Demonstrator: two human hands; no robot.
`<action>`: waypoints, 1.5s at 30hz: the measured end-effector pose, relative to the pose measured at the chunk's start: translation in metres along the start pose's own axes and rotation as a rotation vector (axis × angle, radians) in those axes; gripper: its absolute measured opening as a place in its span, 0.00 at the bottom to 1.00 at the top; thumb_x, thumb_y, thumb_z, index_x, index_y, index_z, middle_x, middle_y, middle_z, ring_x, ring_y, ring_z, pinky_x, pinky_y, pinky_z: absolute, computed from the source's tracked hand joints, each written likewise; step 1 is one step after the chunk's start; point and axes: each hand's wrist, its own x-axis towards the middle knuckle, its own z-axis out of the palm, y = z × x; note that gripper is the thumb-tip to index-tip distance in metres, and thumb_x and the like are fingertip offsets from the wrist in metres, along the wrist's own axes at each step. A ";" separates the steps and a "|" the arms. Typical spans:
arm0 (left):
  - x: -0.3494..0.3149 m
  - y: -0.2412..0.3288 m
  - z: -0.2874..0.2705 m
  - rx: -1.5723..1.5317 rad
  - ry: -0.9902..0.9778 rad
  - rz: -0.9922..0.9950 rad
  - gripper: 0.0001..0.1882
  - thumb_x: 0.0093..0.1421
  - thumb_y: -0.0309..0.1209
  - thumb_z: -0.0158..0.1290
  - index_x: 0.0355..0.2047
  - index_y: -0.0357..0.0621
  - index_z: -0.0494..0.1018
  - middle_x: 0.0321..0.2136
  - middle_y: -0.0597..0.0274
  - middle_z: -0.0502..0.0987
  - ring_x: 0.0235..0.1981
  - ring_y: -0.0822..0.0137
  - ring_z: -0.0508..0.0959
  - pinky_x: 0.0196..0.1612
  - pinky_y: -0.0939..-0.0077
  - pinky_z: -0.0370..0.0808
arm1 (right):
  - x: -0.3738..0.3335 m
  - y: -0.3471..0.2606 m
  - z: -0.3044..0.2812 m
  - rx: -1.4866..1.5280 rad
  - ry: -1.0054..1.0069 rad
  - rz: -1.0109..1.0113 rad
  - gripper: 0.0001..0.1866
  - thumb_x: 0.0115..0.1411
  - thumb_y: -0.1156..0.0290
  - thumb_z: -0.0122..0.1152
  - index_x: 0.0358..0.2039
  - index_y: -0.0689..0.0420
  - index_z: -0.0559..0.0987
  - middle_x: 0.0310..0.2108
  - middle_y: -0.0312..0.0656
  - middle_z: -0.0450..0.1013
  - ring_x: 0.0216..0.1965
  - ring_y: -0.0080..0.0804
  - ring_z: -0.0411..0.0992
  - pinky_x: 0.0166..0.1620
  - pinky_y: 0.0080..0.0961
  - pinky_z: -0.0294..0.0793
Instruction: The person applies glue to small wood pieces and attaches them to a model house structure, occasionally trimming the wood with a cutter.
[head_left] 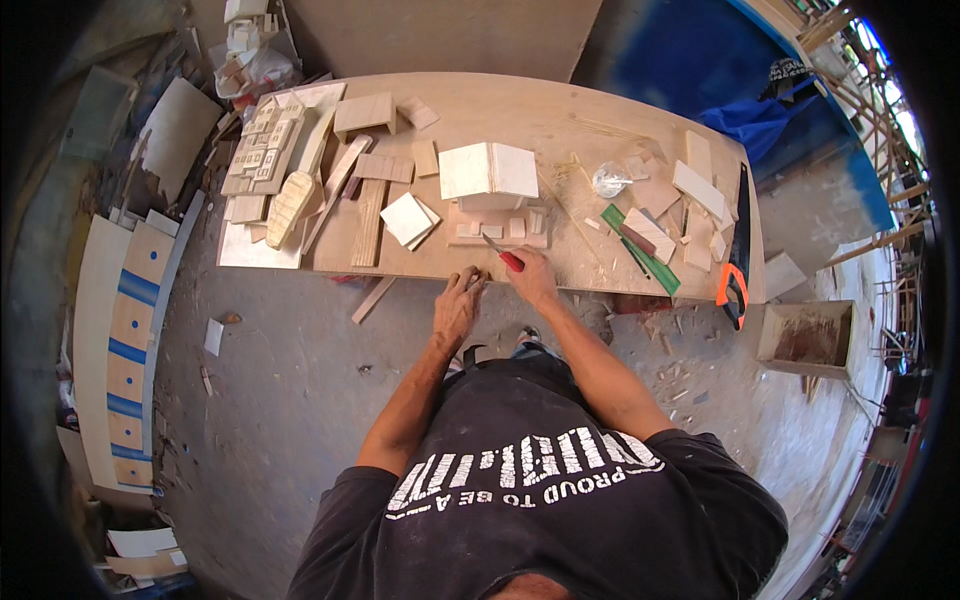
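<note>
My right hand (536, 278) is closed round the red handle of a knife (511, 261) at the table's front edge. Its thin blade points up and left, over a low wooden base. Just left of it, my left hand (459, 304) rests at the same edge with its fingers curled together; whatever they pinch is too small to make out. Beyond both hands stands a small wooden model house (488, 172) with a pale, two-panel roof. Several small wood blocks (517, 227) lie on the base in front of it. Two pale square pieces (408, 220) lie stacked to the left.
Wood offcuts and a carved house-front panel (268, 150) cover the table's left side. At right lie a green strip (640, 250), a crumpled clear plastic piece (610, 180) and an orange-handled handsaw (733, 290). A box (806, 335) stands beyond the right edge.
</note>
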 end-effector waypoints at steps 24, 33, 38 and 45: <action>0.009 -0.003 -0.002 0.045 -0.106 0.054 0.20 0.59 0.30 0.55 0.53 0.47 0.74 0.49 0.63 0.69 0.46 0.58 0.73 0.41 0.63 0.81 | 0.003 -0.016 -0.002 -0.194 -0.115 0.044 0.13 0.58 0.62 0.63 0.41 0.53 0.83 0.40 0.45 0.78 0.41 0.51 0.77 0.44 0.43 0.77; 0.011 -0.007 -0.004 0.011 -0.119 0.085 0.15 0.61 0.30 0.53 0.49 0.45 0.75 0.49 0.63 0.70 0.45 0.56 0.73 0.42 0.62 0.81 | 0.004 -0.024 -0.003 -0.185 -0.126 0.068 0.13 0.57 0.64 0.63 0.41 0.56 0.82 0.40 0.46 0.78 0.41 0.52 0.77 0.44 0.43 0.76; 0.012 -0.008 -0.006 0.000 -0.148 0.105 0.14 0.63 0.30 0.52 0.47 0.43 0.76 0.49 0.62 0.70 0.45 0.55 0.73 0.42 0.62 0.81 | 0.004 -0.025 -0.003 -0.193 -0.113 0.066 0.13 0.57 0.64 0.63 0.40 0.56 0.82 0.39 0.47 0.78 0.41 0.52 0.77 0.44 0.43 0.76; 0.013 -0.013 -0.006 -0.005 -0.175 0.117 0.13 0.63 0.32 0.52 0.46 0.41 0.77 0.50 0.60 0.70 0.45 0.54 0.73 0.42 0.60 0.81 | 0.004 -0.025 -0.001 -0.192 -0.090 0.069 0.12 0.58 0.63 0.63 0.39 0.56 0.82 0.39 0.47 0.78 0.41 0.52 0.77 0.44 0.43 0.76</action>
